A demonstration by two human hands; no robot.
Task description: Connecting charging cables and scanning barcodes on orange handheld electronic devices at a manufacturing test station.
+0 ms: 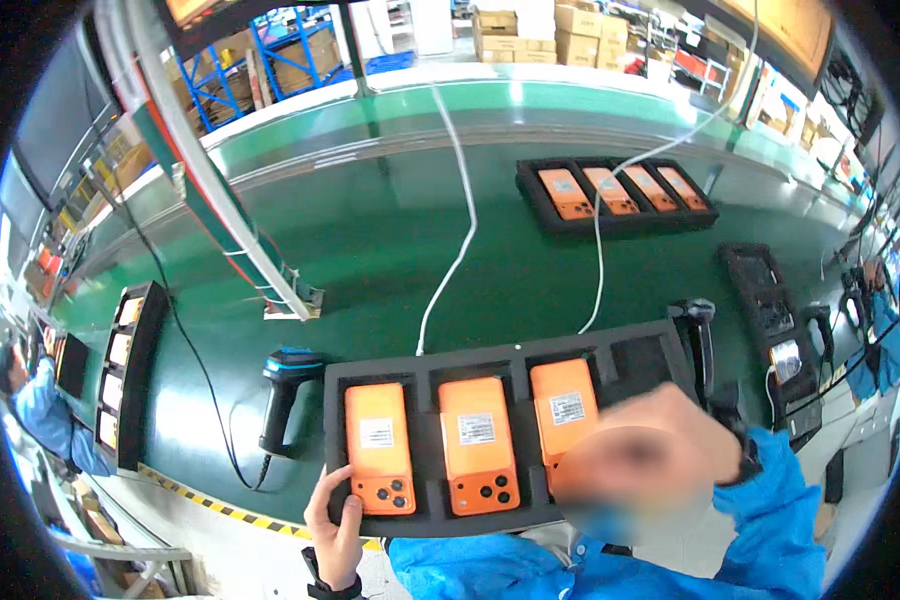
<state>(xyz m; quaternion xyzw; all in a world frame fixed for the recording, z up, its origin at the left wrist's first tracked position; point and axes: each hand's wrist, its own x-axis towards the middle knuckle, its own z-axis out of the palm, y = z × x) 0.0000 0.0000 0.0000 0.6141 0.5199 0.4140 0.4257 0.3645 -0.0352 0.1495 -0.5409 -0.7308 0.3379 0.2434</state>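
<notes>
In front of me lies a black foam tray with several slots. Three orange smartphones rest in it back side up, each with a white label and camera lenses at the near end. The slot at the right end shows bare foam in its visible part. My left hand grips the tray's near left corner, its thumb by the first phone's lower corner. Above the tray's right part is my right hand, covering the third phone's lower end. Blur hides its fingers and anything in them.
Barcode scanners stand left and right of the tray. Another tray of orange phones lies farther back. More trays sit at both sides. White cables cross the green table. A co-worker sits far left.
</notes>
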